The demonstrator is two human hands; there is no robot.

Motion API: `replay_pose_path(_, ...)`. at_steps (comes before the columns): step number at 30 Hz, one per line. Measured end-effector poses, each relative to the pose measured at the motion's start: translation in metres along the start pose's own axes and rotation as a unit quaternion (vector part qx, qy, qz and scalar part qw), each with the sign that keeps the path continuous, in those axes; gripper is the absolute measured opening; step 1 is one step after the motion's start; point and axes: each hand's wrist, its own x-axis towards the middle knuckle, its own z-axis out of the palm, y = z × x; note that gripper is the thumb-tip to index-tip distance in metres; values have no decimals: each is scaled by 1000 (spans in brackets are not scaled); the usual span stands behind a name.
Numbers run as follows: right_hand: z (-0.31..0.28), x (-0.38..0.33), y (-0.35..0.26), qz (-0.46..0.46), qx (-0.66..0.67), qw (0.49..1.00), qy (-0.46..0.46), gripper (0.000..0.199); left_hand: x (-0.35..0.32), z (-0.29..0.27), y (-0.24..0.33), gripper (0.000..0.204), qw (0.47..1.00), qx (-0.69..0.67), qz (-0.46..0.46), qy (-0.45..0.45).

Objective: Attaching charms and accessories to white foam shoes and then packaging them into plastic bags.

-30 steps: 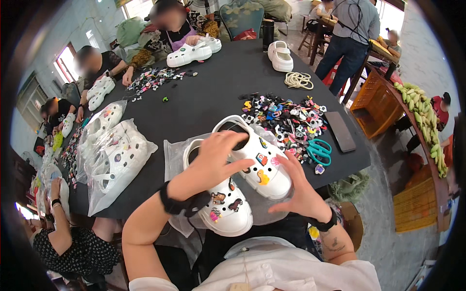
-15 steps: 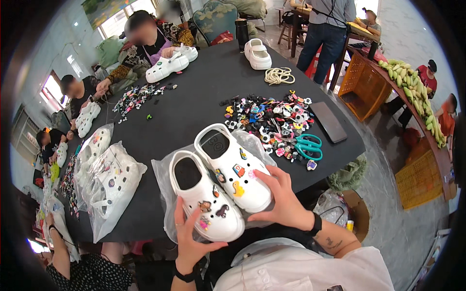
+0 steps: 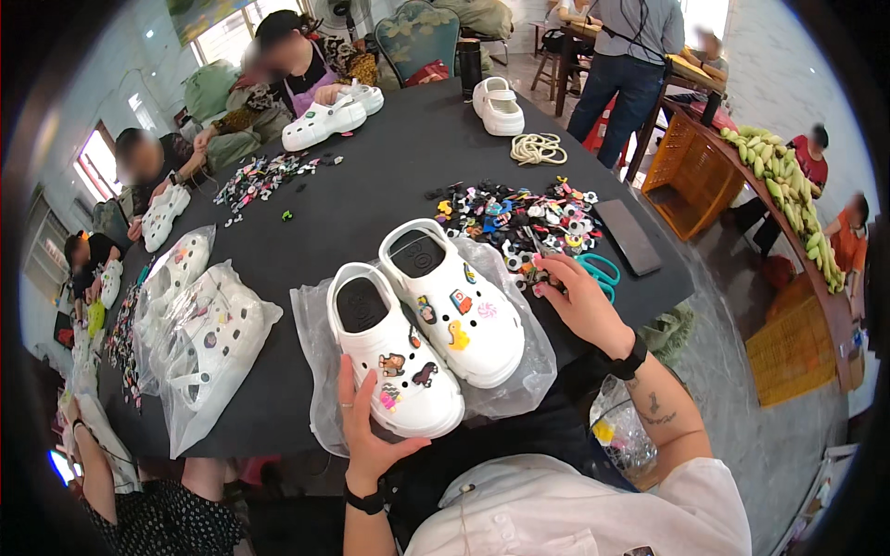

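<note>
Many charms (image 3: 556,222), scissors (image 3: 613,266) beside right hand (image 3: 586,304), phone (image 3: 628,237)

Bright daylight indoors — pale windows, a dark curved rim.
White light glares through a rectangular window at the left (image 3: 97,164) and another at the top (image 3: 222,42), both washed out; glints streak the clear, crinkled plastic bag (image 3: 248,320). The matt black counter (image 3: 371,190) shows little shine, people's faces are blurred, and straight edges bow toward the black fisheye border.

Clogs (image 3: 438,329) on plastic bag (image 3: 505,400), bagged shoes (image 3: 222,338) to the left, charm pile (image 3: 519,221) behind right, phone (image 3: 627,237) right of charm pile
</note>
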Motion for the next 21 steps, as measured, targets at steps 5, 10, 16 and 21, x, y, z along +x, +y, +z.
replay_pose_path(5, 9, 4, -3, -77, -159, 983, 43, 40, 2, 0, 2, 104, 1000, 4, 4, 3)
replay_pose_path(10, 4, 1, -5, -37, -39, 999, 2, 33, 1, -1, 3, 103, 1000, 11, 7, 7)
replay_pose_path(16, 7, 2, -11, -5, -32, 999, 2, 31, 2, -2, 3, 101, 1000, 6, 9, 9)
replay_pose_path(21, 8, 2, -13, -41, -99, 994, -21, 37, 0, -2, 1, 100, 1000, 13, 8, 6)
